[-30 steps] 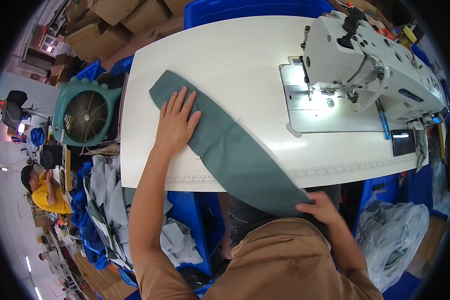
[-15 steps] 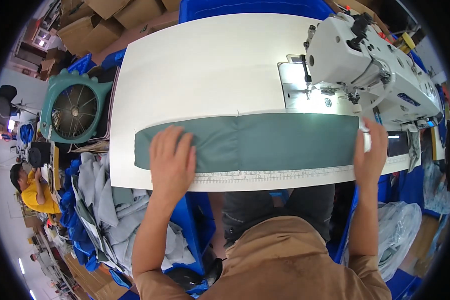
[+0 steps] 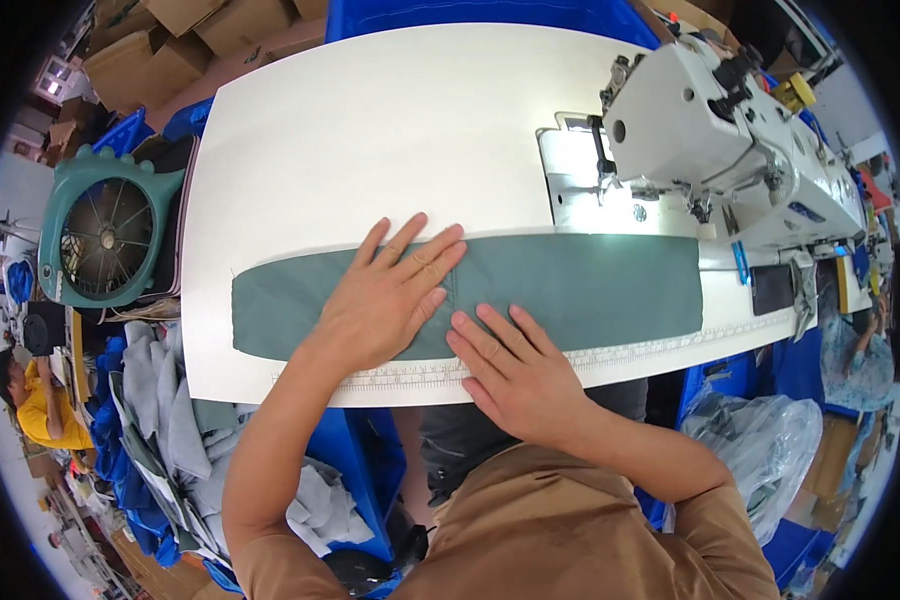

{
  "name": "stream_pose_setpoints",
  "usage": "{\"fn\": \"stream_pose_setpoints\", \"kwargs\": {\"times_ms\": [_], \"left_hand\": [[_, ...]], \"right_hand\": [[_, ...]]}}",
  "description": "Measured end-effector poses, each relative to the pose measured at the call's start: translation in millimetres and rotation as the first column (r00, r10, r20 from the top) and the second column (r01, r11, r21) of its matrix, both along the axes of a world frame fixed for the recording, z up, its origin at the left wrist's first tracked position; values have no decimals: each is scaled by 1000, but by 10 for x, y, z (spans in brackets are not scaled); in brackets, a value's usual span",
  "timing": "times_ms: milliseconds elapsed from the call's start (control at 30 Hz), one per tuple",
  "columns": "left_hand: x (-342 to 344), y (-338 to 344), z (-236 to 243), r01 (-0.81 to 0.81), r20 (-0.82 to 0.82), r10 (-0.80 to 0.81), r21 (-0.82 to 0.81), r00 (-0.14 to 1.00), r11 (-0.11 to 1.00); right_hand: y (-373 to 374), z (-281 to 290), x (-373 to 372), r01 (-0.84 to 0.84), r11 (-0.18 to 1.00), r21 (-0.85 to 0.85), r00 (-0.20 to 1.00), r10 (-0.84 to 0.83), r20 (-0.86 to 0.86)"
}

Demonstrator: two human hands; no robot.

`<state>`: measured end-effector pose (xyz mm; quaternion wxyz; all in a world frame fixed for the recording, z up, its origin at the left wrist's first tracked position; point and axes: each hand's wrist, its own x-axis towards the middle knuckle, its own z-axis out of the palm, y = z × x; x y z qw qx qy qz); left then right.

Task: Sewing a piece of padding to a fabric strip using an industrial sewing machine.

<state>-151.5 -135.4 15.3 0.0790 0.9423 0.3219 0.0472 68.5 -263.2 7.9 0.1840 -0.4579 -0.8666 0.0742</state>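
Observation:
A long dark-green fabric panel lies flat on the white sewing table, with a seam crossing it near the middle. My left hand rests spread on the panel just left of that seam, fingertips reaching its far edge. Close by, my right hand lies with fingers apart on the near edge, right of the seam. Neither hand grips anything. Along the table's front edge runs a printed measuring scale, partly covered by my hands.
A white sewing machine stands at the right. Blue-handled snips and a dark phone lie beyond the panel's right end. At far left are a green fan and heaped grey cloth. A person in yellow sits beyond.
My right hand has left the panel's right end and come to the middle. My left hand has slid right toward the seam. The whole view has shifted slightly.

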Motion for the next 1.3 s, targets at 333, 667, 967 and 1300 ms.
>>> {"fn": "stream_pose_setpoints", "kwargs": {"times_ms": [333, 667, 967, 1300], "left_hand": [[-26, 46, -36, -111, 71, 108, 41, 992, 993], [25, -339, -2, -8, 378, -43, 132, 925, 991], [-146, -977, -224, -83, 312, 45, 109, 949, 991], [-111, -1069, -215, -52, 209, 44, 33, 977, 998]], "right_hand": [[-15, 1, -26, -8, 998, -66, 1000, 9, 12], [7, -23, -25, 51, 996, -75, 998, -49, 26], [56, 8, -1, 40, 989, -144, 998, -47, -40], [578, 148, -65, 84, 981, -174, 996, -76, 52]]}}
